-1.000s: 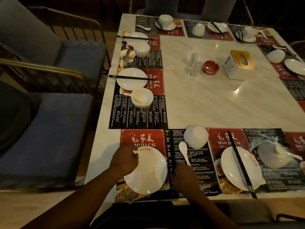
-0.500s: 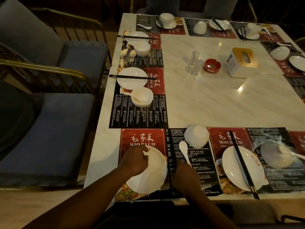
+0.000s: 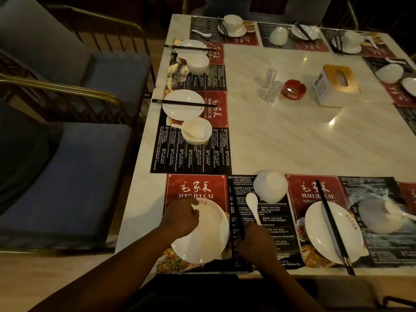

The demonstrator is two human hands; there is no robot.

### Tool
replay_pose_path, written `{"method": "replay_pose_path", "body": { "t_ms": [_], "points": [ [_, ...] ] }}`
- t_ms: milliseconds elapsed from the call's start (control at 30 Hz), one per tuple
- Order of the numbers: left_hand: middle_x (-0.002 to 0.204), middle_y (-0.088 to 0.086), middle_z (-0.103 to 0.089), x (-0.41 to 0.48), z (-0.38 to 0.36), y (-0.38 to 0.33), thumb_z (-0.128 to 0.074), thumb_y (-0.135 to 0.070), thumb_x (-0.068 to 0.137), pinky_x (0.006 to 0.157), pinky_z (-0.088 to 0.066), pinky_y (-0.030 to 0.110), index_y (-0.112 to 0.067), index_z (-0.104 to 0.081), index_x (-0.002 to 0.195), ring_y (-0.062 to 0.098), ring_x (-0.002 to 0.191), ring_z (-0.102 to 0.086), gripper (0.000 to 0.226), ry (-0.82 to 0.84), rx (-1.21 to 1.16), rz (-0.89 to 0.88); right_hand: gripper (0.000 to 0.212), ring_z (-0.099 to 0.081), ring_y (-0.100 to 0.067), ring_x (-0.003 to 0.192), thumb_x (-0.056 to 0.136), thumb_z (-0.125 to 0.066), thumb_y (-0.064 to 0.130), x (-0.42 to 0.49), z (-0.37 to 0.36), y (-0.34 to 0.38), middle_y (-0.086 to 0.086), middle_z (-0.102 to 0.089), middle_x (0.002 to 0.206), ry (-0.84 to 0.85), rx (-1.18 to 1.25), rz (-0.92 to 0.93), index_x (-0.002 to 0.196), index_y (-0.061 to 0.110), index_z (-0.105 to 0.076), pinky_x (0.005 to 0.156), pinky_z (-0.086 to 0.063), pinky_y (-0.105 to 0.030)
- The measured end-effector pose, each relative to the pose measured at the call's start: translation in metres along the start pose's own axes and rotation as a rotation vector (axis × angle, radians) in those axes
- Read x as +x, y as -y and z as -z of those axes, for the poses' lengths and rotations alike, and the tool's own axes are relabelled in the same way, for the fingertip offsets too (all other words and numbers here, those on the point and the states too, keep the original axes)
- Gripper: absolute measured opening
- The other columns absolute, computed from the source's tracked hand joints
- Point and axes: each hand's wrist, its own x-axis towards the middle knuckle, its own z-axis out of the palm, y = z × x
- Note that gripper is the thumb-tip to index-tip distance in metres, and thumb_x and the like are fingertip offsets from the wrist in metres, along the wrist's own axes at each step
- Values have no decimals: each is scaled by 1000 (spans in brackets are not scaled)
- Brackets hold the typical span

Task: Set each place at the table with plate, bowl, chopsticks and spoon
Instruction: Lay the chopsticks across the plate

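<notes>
Plate [image 3: 207,235] lies on the red-and-black mat [image 3: 195,188] at the near edge of the table [image 3: 292,143]. The left hand [image 3: 180,218] lies over its upper left rim, fingers curled down onto it in a grip. Just right of the plate, black chopsticks [image 3: 235,210] lie lengthwise on the mat. Their near part passes under the right hand [image 3: 254,239], whose back faces the camera; whether it grips them cannot be told. The spoon [image 3: 252,204] lies beside the chopsticks, bowl end away, its handle reaching that hand. The bowl [image 3: 270,186] stands just beyond the spoon, looking mouth-down. To the right, a second plate [image 3: 324,239] carries its own pair of sticks [image 3: 333,224]. An ashtray [image 3: 293,88] and tissue box [image 3: 335,86] stand mid-table.
</notes>
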Motion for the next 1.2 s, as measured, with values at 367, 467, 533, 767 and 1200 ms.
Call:
{"method": "replay_pose_path", "body": {
  "t_ms": [367, 467, 533, 767, 1200],
  "points": [
    [126, 0, -67, 4, 16, 21, -68, -22, 90, 96, -53, 34, -24, -67, 122, 22, 111, -65, 32, -63, 18, 0, 12, -55, 4, 59, 75, -77, 31, -9, 0, 40, 12, -62, 66, 1, 110, 64, 74, 22, -68, 46, -31, -8],
    [119, 0, -70, 5, 22, 26, -70, -21, 88, 93, -54, 35, -24, -69, 118, 21, 106, -67, 30, -101, 14, -15, 19, -63, -2, 70, 75, -76, 31, -18, -19, 65, 8, -71, 84, 32, 100, 116, 90, 20, -72, 50, -34, -4],
    [116, -1, -69, 7, 26, 30, -72, -20, 87, 93, -53, 34, -24, -68, 116, 21, 105, -66, 30, -114, 23, -18, 27, -68, -10, 83, 75, -71, 35, -22, -31, 77, 5, -73, 93, 37, 98, 122, 97, 20, -70, 60, -49, -13],
    [114, -1, -71, 13, 34, 48, -69, -23, 90, 93, -53, 32, -23, -69, 117, 17, 100, -66, 27, 4, 80, -88, 40, -67, -21, 95, 75, -64, 41, -21, -54, 90, -1, -70, 103, 9, 36, 100, 107, 16, -63, 78, -57, -31],
    [113, 0, -71, 12, 38, 56, -70, -20, 90, 94, -54, 36, -23, -69, 118, 18, 99, -67, 28, 88, 8, -82, 24, -66, -9, 77, 78, -70, 46, -16, -56, 89, 8, -72, 86, 3, 125, 87, 89, 28, -58, 59, -50, -19]
  ]
}}
